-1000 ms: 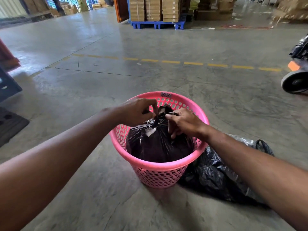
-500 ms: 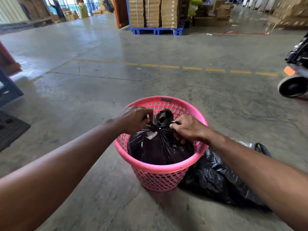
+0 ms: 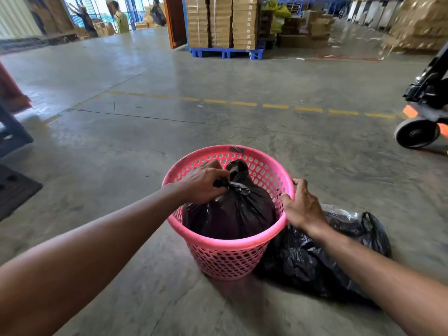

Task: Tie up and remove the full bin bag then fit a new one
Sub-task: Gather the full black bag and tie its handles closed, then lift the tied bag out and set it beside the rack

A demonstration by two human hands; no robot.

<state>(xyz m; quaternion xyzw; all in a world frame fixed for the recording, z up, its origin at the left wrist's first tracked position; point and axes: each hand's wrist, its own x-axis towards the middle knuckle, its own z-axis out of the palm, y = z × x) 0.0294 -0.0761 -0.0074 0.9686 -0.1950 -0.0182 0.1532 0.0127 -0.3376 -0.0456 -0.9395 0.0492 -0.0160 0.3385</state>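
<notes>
A pink perforated plastic basket (image 3: 228,260) stands on the concrete floor and serves as the bin. Inside it sits a full black bin bag (image 3: 237,214), its neck gathered into a knot at the top. My left hand (image 3: 203,181) is closed around that knotted neck. My right hand (image 3: 301,207) rests on the basket's right rim, fingers curled over the edge. A second black bag (image 3: 324,260) lies crumpled on the floor against the basket's right side, partly under my right forearm.
A pallet truck wheel (image 3: 415,133) stands at the right. A blue pallet with stacked cartons (image 3: 221,27) is far ahead. A dark mat (image 3: 14,190) and a blue frame (image 3: 12,134) lie left. People stand in the far left background.
My right hand has let go of the bag's neck and moved right onto the basket rim. My left hand keeps its grip on the knot.
</notes>
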